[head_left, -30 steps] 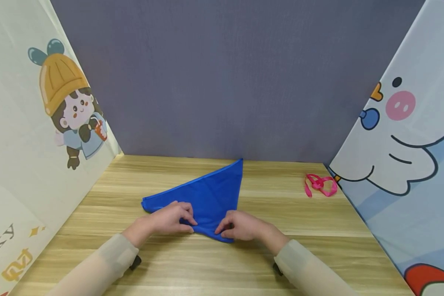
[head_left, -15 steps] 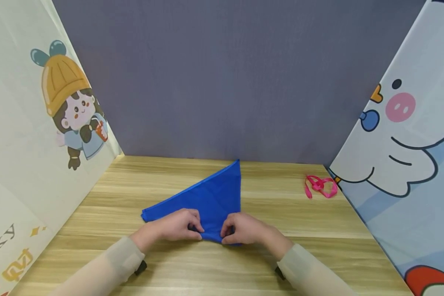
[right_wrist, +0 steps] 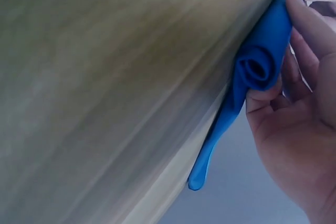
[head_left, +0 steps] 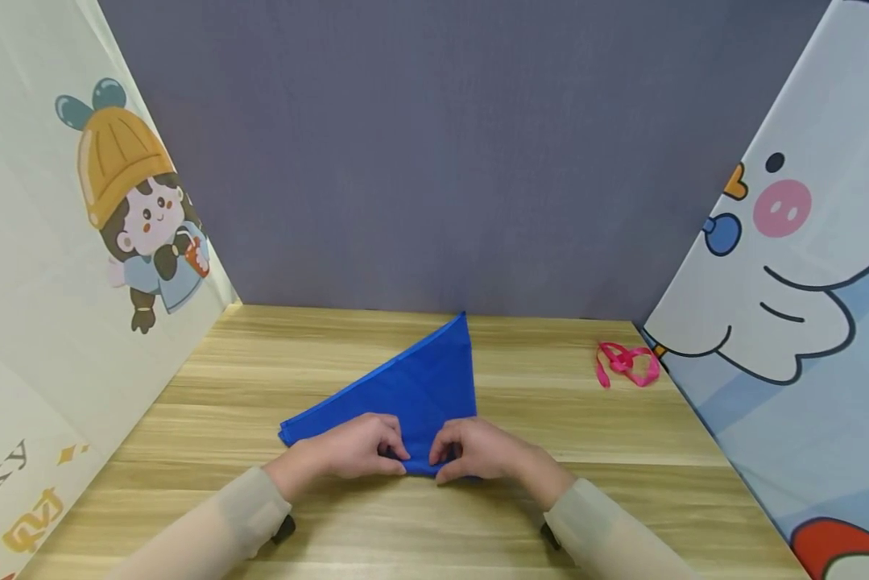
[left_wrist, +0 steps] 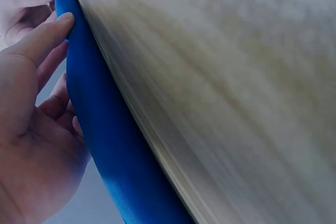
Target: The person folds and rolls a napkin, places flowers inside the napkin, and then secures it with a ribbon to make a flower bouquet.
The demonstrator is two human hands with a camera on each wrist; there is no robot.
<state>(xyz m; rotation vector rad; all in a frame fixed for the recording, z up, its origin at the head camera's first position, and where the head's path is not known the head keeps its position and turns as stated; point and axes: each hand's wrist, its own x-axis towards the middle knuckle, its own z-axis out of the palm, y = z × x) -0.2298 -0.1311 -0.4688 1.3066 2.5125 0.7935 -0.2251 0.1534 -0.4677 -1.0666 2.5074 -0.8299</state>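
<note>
A blue cloth (head_left: 423, 379) lies on the wooden table, with a pointed corner at the far side and a narrow end at the left. Its near edge is rolled up; the right wrist view shows the spiral end of the roll (right_wrist: 270, 48) and a flat flap below it. My left hand (head_left: 365, 445) pinches this rolled edge, thumb in front and fingers behind, as the left wrist view also shows. Just to its right, my right hand (head_left: 481, 449) grips the same roll between thumb and fingers. Both hands hide parts of the near edge.
A pink ribbon (head_left: 626, 361) lies loosely looped at the table's far right. A grey panel (head_left: 434, 161) rises behind the wooden table (head_left: 376, 536). Printed cartoon panels stand on the left (head_left: 28, 242) and right (head_left: 811, 322).
My left hand has shifted right, closer to my right hand, and both have come slightly nearer. The cloth's left end has moved nearer, its far tip a little left. Its near edge looks straighter.
</note>
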